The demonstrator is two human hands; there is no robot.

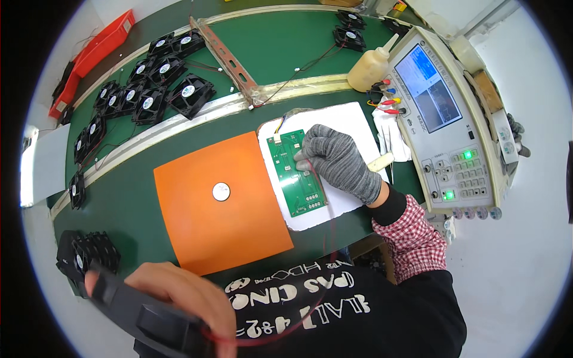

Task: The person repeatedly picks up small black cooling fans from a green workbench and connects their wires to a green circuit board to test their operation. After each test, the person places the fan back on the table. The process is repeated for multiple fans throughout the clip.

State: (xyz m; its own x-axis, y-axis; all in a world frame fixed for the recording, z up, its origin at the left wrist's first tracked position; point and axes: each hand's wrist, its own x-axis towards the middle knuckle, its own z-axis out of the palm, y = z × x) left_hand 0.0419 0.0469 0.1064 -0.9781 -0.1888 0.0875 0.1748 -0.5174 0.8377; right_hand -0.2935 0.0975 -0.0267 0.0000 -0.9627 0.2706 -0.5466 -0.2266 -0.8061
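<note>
My bare left hand (190, 293), low at the left, grips a black cooling fan (146, 316) tilted edge-on and blurred. From the fan a thin red wire (332, 253) loops across to my right hand (337, 156). That hand wears a grey knitted glove, its fingers pinched on the wire's end over the green circuit board (296, 188); the tip itself is hidden. The board lies on a white foam sheet (352, 119), with a white connector and coloured leads at its upper left corner. Beside it, an orange mat (209, 173) carries a round white disc (221, 191).
Several black fans (149, 102) lie at the far left, more stacked near left (83, 256). A metal bar (227, 62) crosses the back. At right stand a test instrument (447, 119) with a lit screen and a yellowish squeeze bottle (368, 70). Red bins (98, 51) sit far left.
</note>
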